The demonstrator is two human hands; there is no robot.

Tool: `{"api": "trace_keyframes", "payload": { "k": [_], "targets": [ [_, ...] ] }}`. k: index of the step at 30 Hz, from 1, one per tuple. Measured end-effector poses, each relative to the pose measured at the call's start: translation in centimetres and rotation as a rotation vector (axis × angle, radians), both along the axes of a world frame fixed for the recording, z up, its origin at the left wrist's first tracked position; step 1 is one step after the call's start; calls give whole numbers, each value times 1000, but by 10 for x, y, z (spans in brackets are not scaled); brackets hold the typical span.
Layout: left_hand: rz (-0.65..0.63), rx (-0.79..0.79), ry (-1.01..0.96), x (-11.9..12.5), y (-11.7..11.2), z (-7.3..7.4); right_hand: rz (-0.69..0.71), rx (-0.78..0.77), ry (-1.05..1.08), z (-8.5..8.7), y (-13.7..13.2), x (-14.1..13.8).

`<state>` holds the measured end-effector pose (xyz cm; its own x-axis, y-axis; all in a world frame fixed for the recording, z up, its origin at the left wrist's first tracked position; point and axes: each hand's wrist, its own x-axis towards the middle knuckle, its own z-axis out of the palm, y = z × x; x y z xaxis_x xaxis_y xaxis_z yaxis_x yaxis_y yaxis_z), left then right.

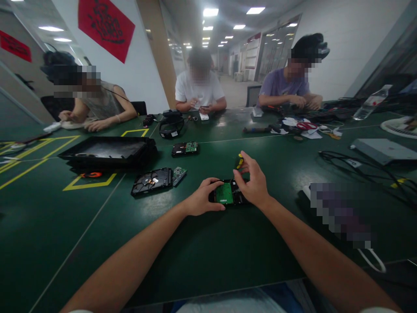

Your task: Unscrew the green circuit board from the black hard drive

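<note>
A black hard drive with a green circuit board (pixel 225 194) lies on the green table (pixel 195 252) in front of me. My left hand (pixel 203 201) grips its left end, fingers curled over the edge. My right hand (pixel 252 178) is over its right end, fingers bent around a small black and yellow tool (pixel 239 161) that stands upright at the drive's far corner.
An opened hard drive (pixel 152 181), another drive (pixel 185 148) and a black tray (pixel 109 152) lie to the left. Cables (pixel 361 167) and a grey box (pixel 382 150) are at the right. Three people sit at the far side with tools and scissors (pixel 306 126).
</note>
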<state>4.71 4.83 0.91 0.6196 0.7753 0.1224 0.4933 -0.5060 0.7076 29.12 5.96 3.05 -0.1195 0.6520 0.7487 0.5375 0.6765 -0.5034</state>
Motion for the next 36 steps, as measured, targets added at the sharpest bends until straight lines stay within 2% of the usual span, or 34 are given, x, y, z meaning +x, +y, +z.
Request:
{"api": "trace_keyframes", "payload": {
  "k": [9, 14, 20, 25, 31, 36],
  "targets": [
    [1, -5, -10, 0, -1, 2, 1, 20, 25, -1, 1, 0],
    [2, 6, -11, 1, 0, 0, 30, -17, 57, -3, 2, -2],
    [6, 17, -19, 1, 1, -3, -60, 44, 2, -4, 2, 1],
    [-4, 21, -26, 1, 1, -2, 33, -8, 22, -3, 1, -1],
    [1, 16, -12, 0, 0, -1, 1, 38, -10, 0, 1, 1],
    [3, 11, -19, 0, 0, -1, 34, -9, -7, 2, -1, 0]
  ]
}}
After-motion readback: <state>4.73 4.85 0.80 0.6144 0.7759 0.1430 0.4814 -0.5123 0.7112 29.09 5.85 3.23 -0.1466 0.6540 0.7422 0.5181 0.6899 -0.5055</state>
